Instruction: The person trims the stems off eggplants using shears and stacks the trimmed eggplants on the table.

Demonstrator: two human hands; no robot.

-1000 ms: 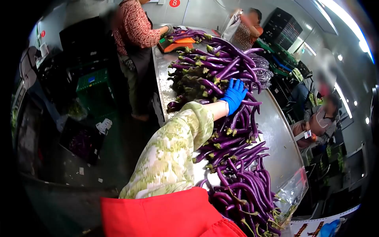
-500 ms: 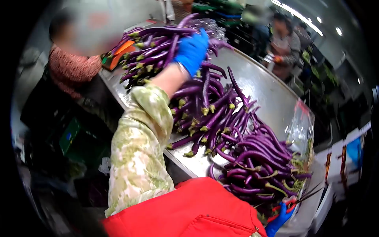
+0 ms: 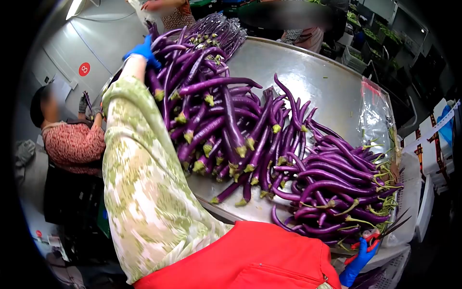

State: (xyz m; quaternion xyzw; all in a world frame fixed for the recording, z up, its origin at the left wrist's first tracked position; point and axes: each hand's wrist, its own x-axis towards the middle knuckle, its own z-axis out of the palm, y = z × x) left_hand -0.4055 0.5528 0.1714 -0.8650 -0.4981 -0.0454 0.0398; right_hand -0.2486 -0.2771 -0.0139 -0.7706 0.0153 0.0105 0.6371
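Note:
Long purple eggplants (image 3: 231, 115) lie in a large heap across the metal table, their green stem ends mostly toward me. At the heap's far left edge, my left hand (image 3: 143, 52) in a blue glove is stretched out with its fingers apart, touching the eggplants from the outer side. A second, neater pile of eggplants (image 3: 332, 183) lies at the right, stems pointing right. Beside its near corner my right hand (image 3: 358, 260), also blue-gloved, is closed round the red handles of scissors (image 3: 373, 238), whose dark blades point up and right.
Bare metal of the table (image 3: 298, 62) shows behind the piles. Clear plastic bags (image 3: 375, 111) lie at its right edge, and plastic-wrapped eggplants (image 3: 216, 31) at the back. A co-worker (image 3: 72, 139) is at the left; others are behind. White crates (image 3: 409, 197) stand right.
The view has turned right. My left hand has gone from the top of the heap to its far left edge, and the far eggplants lie closer to me. My right hand with the scissors has come into view.

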